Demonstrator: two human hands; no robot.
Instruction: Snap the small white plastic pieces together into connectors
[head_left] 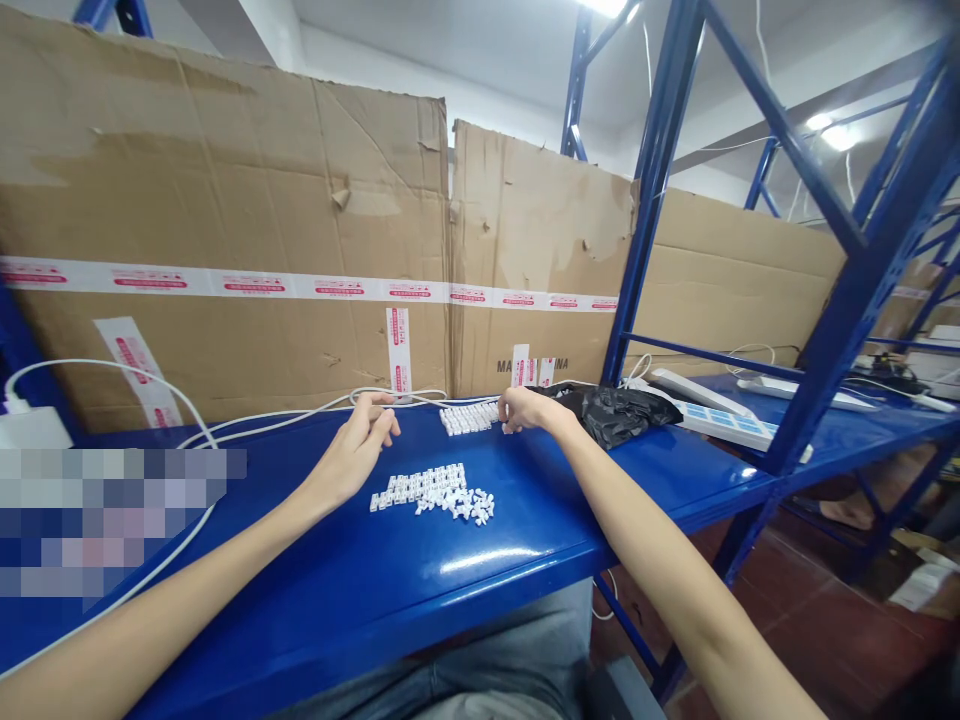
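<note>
Far white clip row (469, 417) at the back of the blue shelf (375, 590) is touched by right hand (527, 408), fingers curled, grasp cannot be told; left hand (352, 452) is held half-curled, nothing seen in it, beside near white clip pile (435, 492).

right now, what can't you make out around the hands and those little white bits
Head view only:
- white pieces by the left hand: too small to tell what they are.
- right hand: its fingers cover the end of the far white row; any pinch is hidden.
- left hand: curled fingers hide whether it holds a piece.
- blurred patch: masks whatever lies at the left.
- tape print: too small to read.
</note>
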